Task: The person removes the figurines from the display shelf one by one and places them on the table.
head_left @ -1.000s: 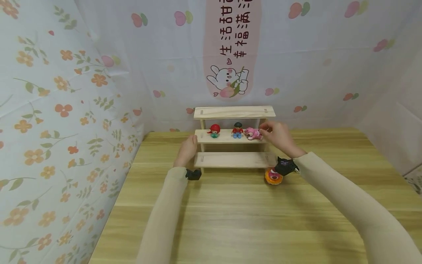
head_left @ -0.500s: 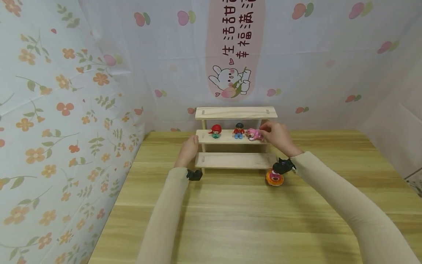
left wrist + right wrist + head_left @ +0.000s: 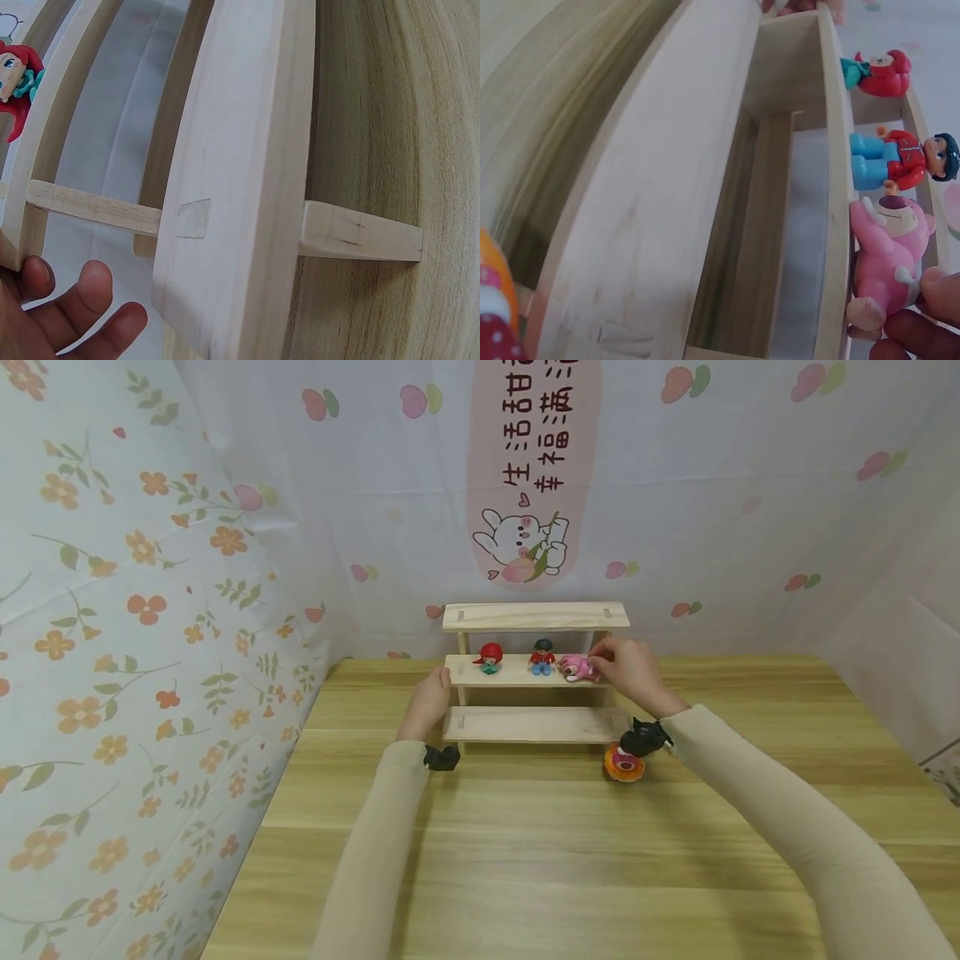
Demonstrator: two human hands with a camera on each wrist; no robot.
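Observation:
A three-tier wooden shelf (image 3: pixel 536 724) stands on the table. My left hand (image 3: pixel 426 703) holds the left end of its middle tier; in the left wrist view the fingertips (image 3: pixel 94 285) lie curled near that end. At the right end of the same tier my right hand (image 3: pixel 632 672) pinches a pink toy bear (image 3: pixel 889 255) from the side, fingers at its back. The bear sits on the tier, facing outward. Beside it sits a toy figure in a red jacket and blue trousers (image 3: pixel 900 161). Farther left is a red-haired mermaid figure (image 3: pixel 490 657).
A toy with an orange ring-shaped base (image 3: pixel 624 766) stands on the table by the shelf's lower right corner, partly behind the right wrist's black strap (image 3: pixel 645 737). A patterned cloth wall (image 3: pixel 375 485) rises behind the shelf, another on the left.
The view shifts slightly. Both hands stay in place, the right one still holding the pink toy bear on the middle tier.

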